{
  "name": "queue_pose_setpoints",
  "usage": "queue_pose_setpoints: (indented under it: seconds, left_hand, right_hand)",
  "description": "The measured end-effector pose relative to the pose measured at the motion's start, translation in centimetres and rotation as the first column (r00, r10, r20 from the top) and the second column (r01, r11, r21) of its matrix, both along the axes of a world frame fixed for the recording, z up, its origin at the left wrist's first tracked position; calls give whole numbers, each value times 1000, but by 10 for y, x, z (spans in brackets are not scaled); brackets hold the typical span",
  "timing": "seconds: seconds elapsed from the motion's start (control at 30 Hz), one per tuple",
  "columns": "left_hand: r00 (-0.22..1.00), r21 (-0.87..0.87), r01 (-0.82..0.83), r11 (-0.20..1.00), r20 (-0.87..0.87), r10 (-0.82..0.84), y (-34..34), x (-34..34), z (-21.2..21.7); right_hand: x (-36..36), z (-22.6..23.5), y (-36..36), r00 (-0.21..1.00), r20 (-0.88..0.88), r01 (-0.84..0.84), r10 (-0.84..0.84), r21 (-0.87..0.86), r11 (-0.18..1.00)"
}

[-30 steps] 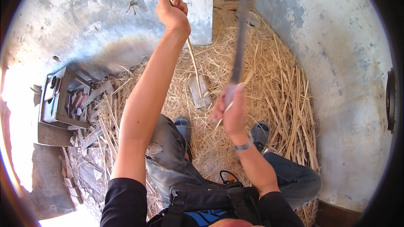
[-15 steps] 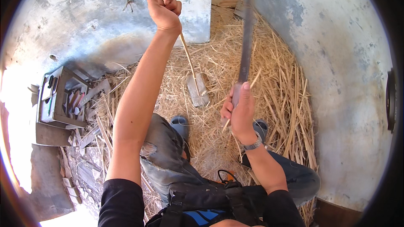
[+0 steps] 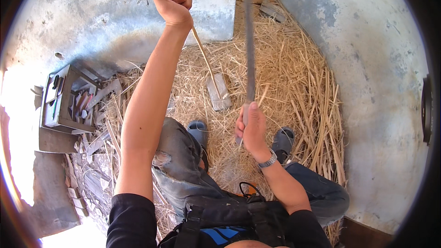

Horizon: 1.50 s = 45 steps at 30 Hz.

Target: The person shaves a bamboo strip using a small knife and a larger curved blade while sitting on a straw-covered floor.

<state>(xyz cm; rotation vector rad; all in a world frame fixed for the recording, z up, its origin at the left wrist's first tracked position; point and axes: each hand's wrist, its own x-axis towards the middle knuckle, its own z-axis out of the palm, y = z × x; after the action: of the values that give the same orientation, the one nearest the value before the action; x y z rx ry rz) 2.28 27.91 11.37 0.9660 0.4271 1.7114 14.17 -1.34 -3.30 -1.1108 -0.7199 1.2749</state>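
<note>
Bamboo strip (image 3: 202,50), thin and pale, runs slantwise from the top of the view down toward the middle of the straw. The left hand (image 3: 172,1) is raised high on an outstretched arm, fingers wrapped tight around the strip's upper part. The strip's lower end comes down to a small flat wooden block (image 3: 218,93) lying on the straw; whether it touches the block I cannot tell.

Lower and nearer the body, the right hand (image 3: 251,128) is closed around the handle of a long dark blade (image 3: 250,46), which stands up and away from the hand, blurred along its length. It sits just right of the strip, near it but apart. A metal wristwatch (image 3: 269,160) circles that wrist.

Straw and split canes (image 3: 298,87) cover the ground between pale, stained concrete walls (image 3: 372,64). Two grey shoes (image 3: 198,131) show below the hands, either side of the right fist, with worn jeans (image 3: 179,165) behind them.

Off to the left, against the wall, stands a dark open wooden box (image 3: 64,103) with tools lying in it; no label or sign shows on it. Flat wood scraps (image 3: 92,183) lie below it. A dark strap harness (image 3: 229,216) sits at the person's chest.
</note>
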Motion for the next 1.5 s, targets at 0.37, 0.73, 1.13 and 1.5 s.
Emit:
queue_pose_setpoints:
  seconds: [0.37,0.73,1.13,1.5]
  left_hand:
    - [990,-24,141,990,-12,-141,12,-26,-2]
    - [704,325,612,721,192,-684,4,-101,49]
    - [618,391,585,710,352,-703,-24,-86,68]
    - [545,435,698,569,194,-816,-27,-93,69]
  right_hand:
    - [-13,-125,-16,938,-291,-57,-189,-666,744]
    - [23,-54,15,899,32,433,-436,-201,879]
    - [117,27,60,687,-142,727,-713,107,679]
    - [127,11,62,786,67,609,-615,93,788]
